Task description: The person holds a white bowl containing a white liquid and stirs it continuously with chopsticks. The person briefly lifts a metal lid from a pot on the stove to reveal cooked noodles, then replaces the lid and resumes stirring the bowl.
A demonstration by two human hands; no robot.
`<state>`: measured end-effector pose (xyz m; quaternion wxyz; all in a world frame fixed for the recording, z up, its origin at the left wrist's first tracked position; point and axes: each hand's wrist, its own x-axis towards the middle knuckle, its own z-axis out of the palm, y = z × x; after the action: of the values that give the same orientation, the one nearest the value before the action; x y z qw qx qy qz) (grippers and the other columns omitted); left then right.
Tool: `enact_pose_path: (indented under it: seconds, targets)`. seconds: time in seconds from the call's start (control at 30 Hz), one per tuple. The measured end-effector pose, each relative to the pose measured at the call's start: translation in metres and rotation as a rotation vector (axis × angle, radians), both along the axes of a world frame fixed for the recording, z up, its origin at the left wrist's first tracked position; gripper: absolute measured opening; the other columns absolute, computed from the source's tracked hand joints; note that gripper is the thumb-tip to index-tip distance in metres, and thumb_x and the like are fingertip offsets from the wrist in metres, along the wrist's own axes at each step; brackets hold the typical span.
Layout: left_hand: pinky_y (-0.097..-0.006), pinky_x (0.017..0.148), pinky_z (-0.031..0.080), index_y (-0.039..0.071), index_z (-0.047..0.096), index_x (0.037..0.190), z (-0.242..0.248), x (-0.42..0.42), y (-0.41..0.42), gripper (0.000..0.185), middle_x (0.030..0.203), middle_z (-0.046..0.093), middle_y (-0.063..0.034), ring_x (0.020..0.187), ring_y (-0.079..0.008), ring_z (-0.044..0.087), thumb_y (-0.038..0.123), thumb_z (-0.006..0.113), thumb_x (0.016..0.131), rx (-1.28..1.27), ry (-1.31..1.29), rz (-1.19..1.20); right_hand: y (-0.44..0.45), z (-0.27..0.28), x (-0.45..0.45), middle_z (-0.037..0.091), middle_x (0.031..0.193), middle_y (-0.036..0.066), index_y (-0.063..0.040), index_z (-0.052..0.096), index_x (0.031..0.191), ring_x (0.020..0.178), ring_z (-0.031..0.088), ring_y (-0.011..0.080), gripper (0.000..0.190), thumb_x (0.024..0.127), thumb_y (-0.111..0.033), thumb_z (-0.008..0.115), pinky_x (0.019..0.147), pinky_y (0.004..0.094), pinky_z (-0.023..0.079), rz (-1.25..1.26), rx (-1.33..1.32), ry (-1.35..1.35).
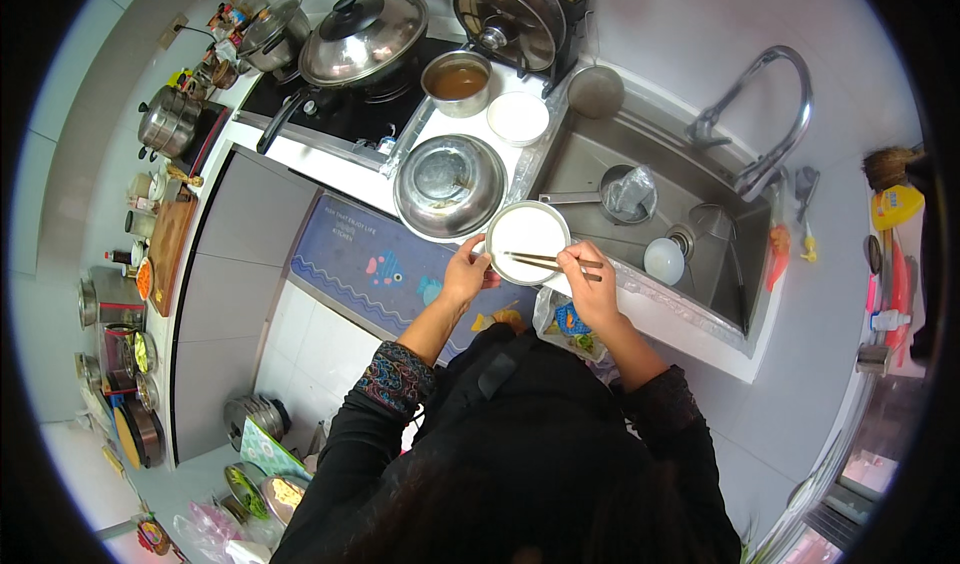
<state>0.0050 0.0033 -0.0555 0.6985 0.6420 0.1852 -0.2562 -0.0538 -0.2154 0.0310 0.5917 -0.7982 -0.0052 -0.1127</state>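
My left hand (466, 273) grips the near left rim of a round bowl (528, 282) at the counter's front edge. White contents (525, 226) fill the bowl; whether they are powder or liquid I cannot tell. A pair of dark-handled chopsticks (585, 264) is held in my right hand (592, 286), and their tips reach over the white contents. Just behind the bowl, a large metal basin (450, 181) lies upside down on the counter. Further back are a white dish (518, 118) and a steel pot (459, 87) of brown liquid.
To the right is a steel sink (577, 166) with a small saucepan (622, 192), a white bowl (664, 261) and a curved faucet (795, 106). A lidded wok (364, 38) stands on the cooktop, its handle jutting forward. A waste bag (551, 316) hangs below the counter edge.
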Motion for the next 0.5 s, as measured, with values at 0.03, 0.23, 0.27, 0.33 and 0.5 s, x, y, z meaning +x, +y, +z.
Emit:
enact_pose_path:
  seconds: [0.03,0.23,0.27,0.33,0.5]
  targets:
    - [-0.0326,0.059,0.061,0.009,0.041,0.145,0.000,0.000,0.000,0.047,0.094,0.057,-0.0093,0.067,-0.0168,0.065,0.006,0.051,0.099,0.000,0.001,-0.001,-0.004,0.003,-0.002,0.059,0.080,0.010,0.001,0.062,0.088,0.073,0.059,0.0211,0.017,0.095,-0.014,0.063,0.068,0.0318,0.046,0.027,-0.003,0.024]
    - [-0.0330,0.060,0.062,0.009,0.041,0.145,0.003,0.000,-0.001,0.047,0.094,0.058,-0.0098,0.067,-0.0171,0.065,0.005,0.051,0.099,0.011,0.009,0.003,-0.024,0.012,0.001,0.059,0.080,0.011,0.002,0.064,0.088,0.072,0.058,0.0210,0.015,0.094,-0.013,0.063,0.067,0.0327,0.045,-0.193,-0.083,0.000]
    - [-0.0330,0.060,0.062,0.009,0.041,0.145,0.004,0.000,-0.001,0.047,0.094,0.058,-0.0099,0.067,-0.0171,0.065,0.005,0.051,0.099,0.010,0.009,0.005,-0.024,0.012,0.003,0.059,0.080,0.011,0.001,0.065,0.090,0.073,0.058,0.0215,0.015,0.094,-0.013,0.063,0.067,0.0334,0.045,-0.201,-0.112,-0.044]
    - [-0.0329,0.060,0.062,0.009,0.042,0.145,0.004,0.000,-0.001,0.047,0.094,0.058,-0.0101,0.067,-0.0172,0.065,0.005,0.051,0.099,0.005,0.007,0.001,-0.018,0.009,0.009,0.059,0.080,0.011,0.001,0.065,0.090,0.073,0.058,0.0222,0.014,0.094,-0.013,0.063,0.068,0.0334,0.045,-0.164,-0.089,-0.073]
    - [-0.0327,0.060,0.062,0.009,0.042,0.145,0.000,0.000,0.001,0.047,0.094,0.058,-0.0098,0.067,-0.0171,0.065,0.006,0.052,0.099,-0.012,0.001,0.004,0.000,-0.001,0.009,0.059,0.081,0.011,0.000,0.065,0.090,0.073,0.058,0.0226,0.015,0.094,-0.014,0.064,0.068,0.0332,0.045,-0.011,-0.052,-0.026]
